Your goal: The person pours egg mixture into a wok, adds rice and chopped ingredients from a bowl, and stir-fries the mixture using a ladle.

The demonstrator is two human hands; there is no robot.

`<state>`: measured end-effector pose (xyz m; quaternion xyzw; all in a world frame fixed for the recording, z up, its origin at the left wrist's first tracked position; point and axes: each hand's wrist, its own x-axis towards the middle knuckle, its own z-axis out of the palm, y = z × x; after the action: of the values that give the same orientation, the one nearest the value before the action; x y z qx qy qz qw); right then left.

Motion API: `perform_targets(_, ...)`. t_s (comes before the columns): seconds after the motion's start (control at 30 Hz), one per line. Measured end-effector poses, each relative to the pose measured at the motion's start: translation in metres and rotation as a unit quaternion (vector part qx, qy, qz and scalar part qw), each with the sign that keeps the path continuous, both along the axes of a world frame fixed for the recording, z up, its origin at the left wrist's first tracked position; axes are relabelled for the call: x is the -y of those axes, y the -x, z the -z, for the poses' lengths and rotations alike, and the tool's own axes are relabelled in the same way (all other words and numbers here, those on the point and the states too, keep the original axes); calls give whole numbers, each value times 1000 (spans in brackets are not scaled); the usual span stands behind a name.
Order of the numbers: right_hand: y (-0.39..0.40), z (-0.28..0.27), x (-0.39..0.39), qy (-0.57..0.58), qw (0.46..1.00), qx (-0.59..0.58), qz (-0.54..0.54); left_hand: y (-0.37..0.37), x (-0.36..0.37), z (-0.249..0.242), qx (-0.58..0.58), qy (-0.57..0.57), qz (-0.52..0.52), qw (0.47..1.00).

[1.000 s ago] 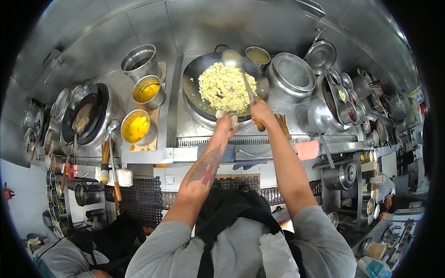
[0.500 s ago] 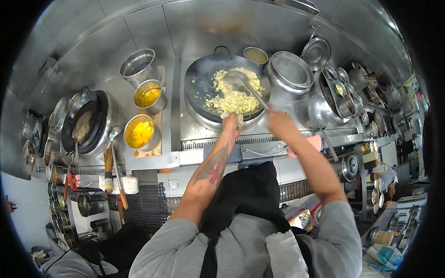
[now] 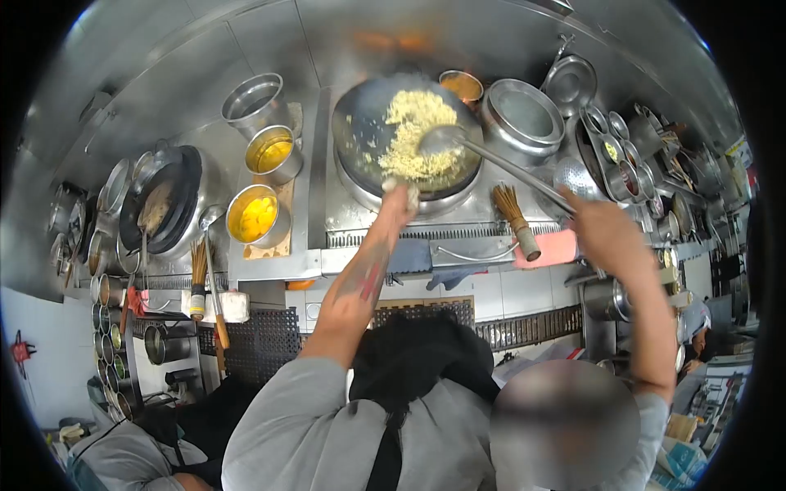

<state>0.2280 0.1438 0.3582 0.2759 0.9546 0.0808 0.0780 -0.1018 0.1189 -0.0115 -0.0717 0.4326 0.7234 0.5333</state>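
Note:
A black wok [image 3: 360,123] sits on the burner ring, steaming, with fried rice [image 3: 422,110] heaped in its middle and right. My left hand [image 3: 398,204] is closed around the wok's near edge with a pale folded cloth [image 3: 412,196] between. Out to the right, my right hand [image 3: 604,233] grips the handle of a long metal ladle [image 3: 516,170]. The ladle's bowl rests among the rice on the wok's right side. Below the ladle handle, a bamboo wok brush [image 3: 512,214] lies at the counter's front.
Left of the wok stand two metal pots with yellow, egg-like contents [image 3: 274,155], and another metal pot [image 3: 254,102] behind. A small pot [image 3: 461,86] and a wide pot [image 3: 524,110] flank the right. Another wok [image 3: 176,196] is at far left. Someone's sleeve [image 3: 135,454] shows lower left.
My right hand has swung right, drawing the ladle's bowl toward the wok's right side. The rice has shifted in the wok. The bamboo brush has come into view, and the whole view has shifted slightly.

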Motion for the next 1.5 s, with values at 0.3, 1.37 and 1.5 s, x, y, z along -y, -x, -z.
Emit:
perform_targets(0.3, 10, -20, -9, 90, 995, 41, 15, -61, 38, -101, 70, -53, 8, 996)
perform_targets(1.37, 29, 47, -7, 745, 433, -490, 132, -64, -7, -17, -78, 5, -69, 995)
perform_targets(1.5, 56, 203, -70, 913, -68, -375, 148, -55, 0, -43, 20, -23, -36, 999)
